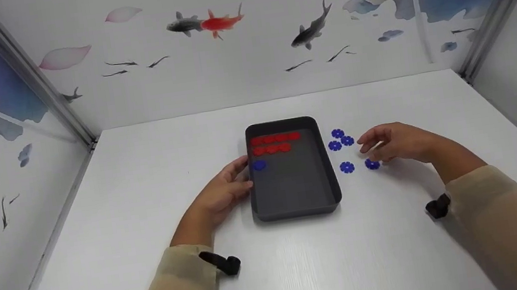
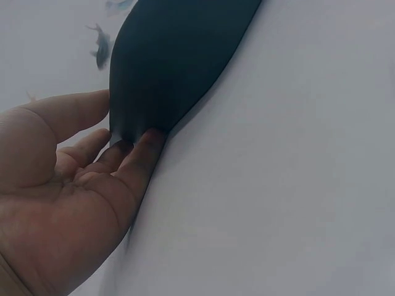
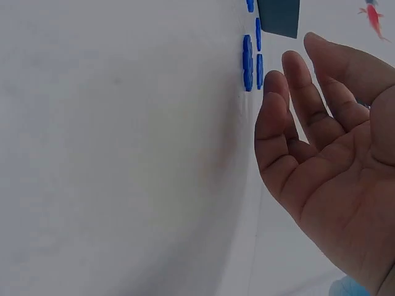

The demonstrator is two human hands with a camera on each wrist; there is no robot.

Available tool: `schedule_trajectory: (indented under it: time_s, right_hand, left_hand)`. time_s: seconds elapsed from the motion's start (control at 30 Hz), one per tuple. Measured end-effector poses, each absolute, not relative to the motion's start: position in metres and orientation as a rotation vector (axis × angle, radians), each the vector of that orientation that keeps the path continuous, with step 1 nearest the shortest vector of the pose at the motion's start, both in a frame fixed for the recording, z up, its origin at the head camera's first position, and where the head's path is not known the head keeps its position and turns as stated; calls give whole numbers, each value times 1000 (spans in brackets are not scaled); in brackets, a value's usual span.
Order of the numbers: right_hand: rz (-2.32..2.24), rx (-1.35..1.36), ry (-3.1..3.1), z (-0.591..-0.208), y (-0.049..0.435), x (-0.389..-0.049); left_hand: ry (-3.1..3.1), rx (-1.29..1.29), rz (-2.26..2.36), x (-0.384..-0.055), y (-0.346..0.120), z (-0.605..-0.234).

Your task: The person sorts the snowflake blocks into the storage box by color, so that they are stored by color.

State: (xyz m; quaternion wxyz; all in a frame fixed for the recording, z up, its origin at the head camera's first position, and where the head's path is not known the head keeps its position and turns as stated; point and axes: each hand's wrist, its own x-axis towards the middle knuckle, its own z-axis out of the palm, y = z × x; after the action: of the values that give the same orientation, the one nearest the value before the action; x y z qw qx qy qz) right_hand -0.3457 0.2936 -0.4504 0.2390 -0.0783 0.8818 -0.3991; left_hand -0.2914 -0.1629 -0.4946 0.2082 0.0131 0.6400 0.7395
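A dark grey rectangular tray (image 1: pixel 294 185) lies on the white table. Inside, red discs (image 1: pixel 272 149) form two rows near the far end, with one blue disc (image 1: pixel 259 165) below them at the left. My left hand (image 1: pixel 222 194) touches the tray's left outer wall; in the left wrist view its thumb and fingertips rest against that dark wall (image 2: pixel 179 61). Right of the tray lie several blue flower-shaped discs (image 1: pixel 347 167). Over the nearest-right blue disc (image 1: pixel 372 164), partly covering it, is my right hand (image 1: pixel 400 143), fingers loosely bent and holding nothing in the right wrist view.
White panels printed with fish and blue-grey shapes enclose the table (image 1: pixel 133 193) at the back and both sides. Metal corner posts (image 1: pixel 33 75) stand at the back. Black straps (image 1: pixel 222 263) are worn on both sleeves.
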Motion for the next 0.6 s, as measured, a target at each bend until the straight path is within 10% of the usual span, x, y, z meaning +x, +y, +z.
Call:
schedule_trajectory:
  time_s: [0.6]
  right_hand:
    - [-790,-280,2524,-457,300,-343]
  left_hand:
    - [1762,64,2061,-290,-163,-492]
